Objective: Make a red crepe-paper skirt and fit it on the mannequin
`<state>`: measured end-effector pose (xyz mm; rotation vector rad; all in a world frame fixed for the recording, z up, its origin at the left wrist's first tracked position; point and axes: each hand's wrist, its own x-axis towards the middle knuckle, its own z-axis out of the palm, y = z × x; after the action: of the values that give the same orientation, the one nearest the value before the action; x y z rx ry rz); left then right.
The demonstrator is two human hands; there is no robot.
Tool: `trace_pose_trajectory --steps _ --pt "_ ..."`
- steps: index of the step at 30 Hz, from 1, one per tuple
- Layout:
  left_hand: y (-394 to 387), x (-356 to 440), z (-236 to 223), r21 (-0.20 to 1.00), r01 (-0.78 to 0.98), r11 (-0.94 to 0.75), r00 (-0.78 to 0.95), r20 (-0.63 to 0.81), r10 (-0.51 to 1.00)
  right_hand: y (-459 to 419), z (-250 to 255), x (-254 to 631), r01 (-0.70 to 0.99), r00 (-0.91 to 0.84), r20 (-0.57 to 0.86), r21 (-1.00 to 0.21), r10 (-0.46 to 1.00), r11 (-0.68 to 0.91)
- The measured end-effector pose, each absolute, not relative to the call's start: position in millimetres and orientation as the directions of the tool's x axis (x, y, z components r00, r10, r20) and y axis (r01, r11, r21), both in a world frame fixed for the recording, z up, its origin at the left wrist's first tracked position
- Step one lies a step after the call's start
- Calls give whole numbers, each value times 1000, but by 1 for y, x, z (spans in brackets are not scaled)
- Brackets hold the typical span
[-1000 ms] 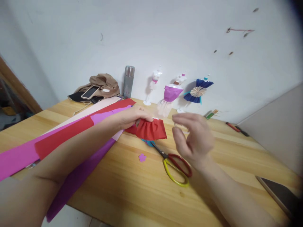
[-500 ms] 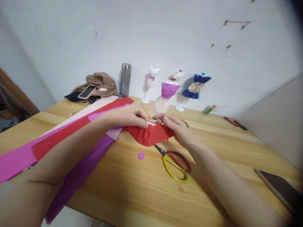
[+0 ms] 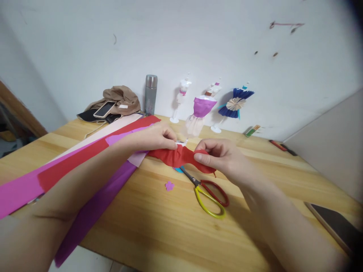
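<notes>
Both my hands hold a gathered piece of red crepe paper [image 3: 179,156] just above the wooden table [image 3: 159,219]. My left hand [image 3: 159,136] pinches its left upper edge, where a small white piece shows between the fingertips. My right hand [image 3: 219,155] is closed on the paper's right end, thumb on top. Below the paper lie scissors [image 3: 208,192] with one red and one yellow handle, blades pointing up-left under the paper. A small purple paper flower [image 3: 169,186] lies on the table to the left of the scissors.
Long strips of pink, red, purple and cream crepe paper [image 3: 76,162] run under my left arm. At the back wall stand a steel flask [image 3: 150,94], three small mannequins in paper dresses [image 3: 202,109], a beige cloth with a phone [image 3: 115,102], and pens. A tablet [image 3: 334,226] lies at right.
My right hand came from open in the air down onto the red paper, then closed on its right end. The paper went from a spread pleated fan to a bunched strip.
</notes>
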<state>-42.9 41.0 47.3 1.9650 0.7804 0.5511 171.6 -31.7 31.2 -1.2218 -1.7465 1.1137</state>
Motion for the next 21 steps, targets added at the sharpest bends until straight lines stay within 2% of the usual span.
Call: trace_pose_trajectory --steps 3,6,11,16,21 --pt "42 -43 47 828 334 -450 754 51 654 -32 34 173 374 -304 117 -898 945 232" --pt "41 -43 48 807 340 -482 762 64 644 -27 32 174 467 -298 206 -820 932 331" --pt "38 -40 50 783 349 -514 774 68 629 -24 25 172 536 -241 249 -772 938 342" --pt "34 -37 50 740 333 -584 788 123 604 -22 19 168 508 -268 351 -740 897 441" --pt "31 -34 50 706 357 -611 783 130 608 -19 13 163 388 -229 376 -810 898 439"
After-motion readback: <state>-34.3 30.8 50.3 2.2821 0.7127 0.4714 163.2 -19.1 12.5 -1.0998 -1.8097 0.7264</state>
